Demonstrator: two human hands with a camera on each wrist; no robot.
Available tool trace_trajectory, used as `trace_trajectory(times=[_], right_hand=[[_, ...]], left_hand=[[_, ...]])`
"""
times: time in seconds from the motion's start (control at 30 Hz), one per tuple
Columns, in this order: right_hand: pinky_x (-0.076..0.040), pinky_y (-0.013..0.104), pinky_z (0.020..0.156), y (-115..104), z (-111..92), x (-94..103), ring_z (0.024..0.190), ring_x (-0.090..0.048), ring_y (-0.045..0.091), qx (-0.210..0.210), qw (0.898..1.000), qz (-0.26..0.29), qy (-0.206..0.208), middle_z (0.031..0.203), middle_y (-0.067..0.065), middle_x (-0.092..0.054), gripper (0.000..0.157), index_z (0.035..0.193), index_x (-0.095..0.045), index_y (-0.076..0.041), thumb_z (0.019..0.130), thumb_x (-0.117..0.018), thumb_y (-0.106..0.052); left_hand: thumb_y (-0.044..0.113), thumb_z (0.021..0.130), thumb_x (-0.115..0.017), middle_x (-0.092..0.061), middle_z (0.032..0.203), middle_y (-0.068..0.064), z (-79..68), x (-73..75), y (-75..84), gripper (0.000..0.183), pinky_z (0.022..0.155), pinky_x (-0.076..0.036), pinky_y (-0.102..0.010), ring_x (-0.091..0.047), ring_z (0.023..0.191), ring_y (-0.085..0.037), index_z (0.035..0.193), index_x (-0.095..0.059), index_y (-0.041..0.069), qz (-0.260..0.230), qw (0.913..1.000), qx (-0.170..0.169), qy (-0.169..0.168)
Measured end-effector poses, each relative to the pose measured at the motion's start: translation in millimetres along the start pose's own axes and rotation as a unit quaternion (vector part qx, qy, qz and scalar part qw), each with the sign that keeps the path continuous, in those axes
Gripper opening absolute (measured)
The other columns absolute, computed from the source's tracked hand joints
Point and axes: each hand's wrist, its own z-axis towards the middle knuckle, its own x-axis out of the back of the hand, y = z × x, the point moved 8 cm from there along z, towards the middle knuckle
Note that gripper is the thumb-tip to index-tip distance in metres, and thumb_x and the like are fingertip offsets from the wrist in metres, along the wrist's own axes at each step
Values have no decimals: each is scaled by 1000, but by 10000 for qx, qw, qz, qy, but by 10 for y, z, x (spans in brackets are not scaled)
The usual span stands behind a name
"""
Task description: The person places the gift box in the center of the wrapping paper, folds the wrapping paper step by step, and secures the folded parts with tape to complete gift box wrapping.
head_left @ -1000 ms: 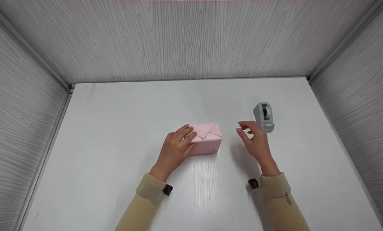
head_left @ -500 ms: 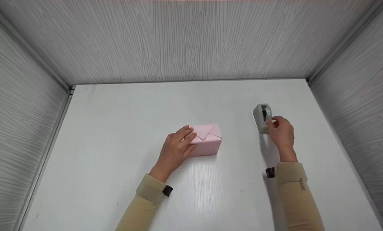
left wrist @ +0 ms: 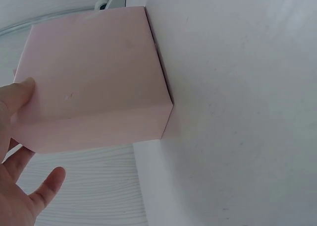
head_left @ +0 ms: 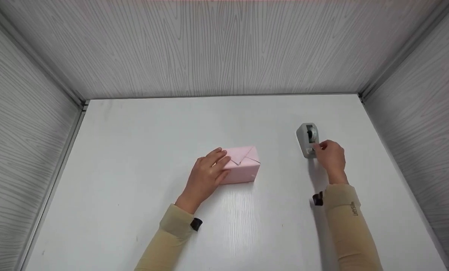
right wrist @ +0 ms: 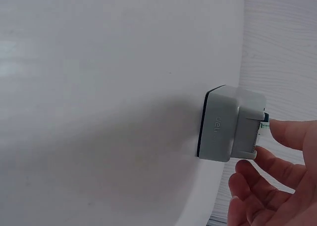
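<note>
A box wrapped in pink paper (head_left: 243, 174), its folded flap on top, sits on the white table. My left hand (head_left: 204, 175) grips its left end, fingers over the top and thumb (left wrist: 22, 94) against the near side. To the right stands a grey tape dispenser (head_left: 303, 142) with its roll in place. At the dispenser's front end, my right hand (head_left: 331, 156) pinches the tape (right wrist: 264, 125) between thumb and index finger by the cutter. The other fingers of that hand curl loosely below, off the dispenser.
The white table (head_left: 141, 143) is enclosed by wood-grain panels (head_left: 224, 49) at the back and both sides. Both sleeves carry a small black wrist device, such as the one on the left wrist (head_left: 196, 224).
My right hand has moved right, from beside the dispenser to its front end, and now pinches the tape there. My left hand and the pink box have stayed put.
</note>
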Motion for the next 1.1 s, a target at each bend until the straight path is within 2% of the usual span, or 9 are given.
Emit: trace_trajectory(times=[0.27, 0.5, 0.73, 0.97, 1.1], right_hand=[[-48, 39, 78, 36, 57, -41, 95, -57, 29, -136, 9992, 195, -333, 114, 23, -63, 42, 122, -61, 7, 100, -50, -28], [-47, 36, 79, 68, 115, -31, 96, -55, 28, -252, 9978, 548, -289, 117, 23, -62, 40, 123, -60, 6, 101, -48, -24], [-45, 37, 83, 115, 138, -78, 104, -52, 27, -603, 9928, 832, -619, 125, 21, -57, 42, 129, -56, 4, 102, -46, -27], [-46, 43, 89, 77, 125, -69, 109, -50, 30, -845, 9888, 833, -908, 129, 24, -54, 45, 131, -53, 7, 101, -46, -26], [-42, 49, 95, 31, 126, -52, 115, -46, 32, -908, 9864, 916, -1021, 133, 24, -50, 47, 135, -49, 7, 101, -43, -26]], left_hand=[[25, 90, -73, -61, 128, -7, 8, -13, 9, 34, 86, -50, -44, -51, 128, -23, 120, -68, 10, -21, 10000, -1, 21], [26, 91, -72, -61, 129, -7, 12, -10, 1, 34, 87, -49, -45, -50, 129, -23, 120, -67, 10, -66, 10000, 40, 12], [25, 90, -72, -61, 128, -8, -2, -1, 5, 34, 86, -50, -44, -50, 128, -24, 120, -68, 10, -83, 10000, 19, 20], [24, 90, -73, -61, 129, -8, -11, -4, 0, 35, 86, -50, -44, -50, 129, -23, 121, -68, 10, -96, 9999, 36, -7], [24, 90, -73, -60, 129, -7, -11, 1, -9, 35, 86, -50, -44, -49, 129, -23, 122, -67, 10, -89, 9999, 31, -37]])
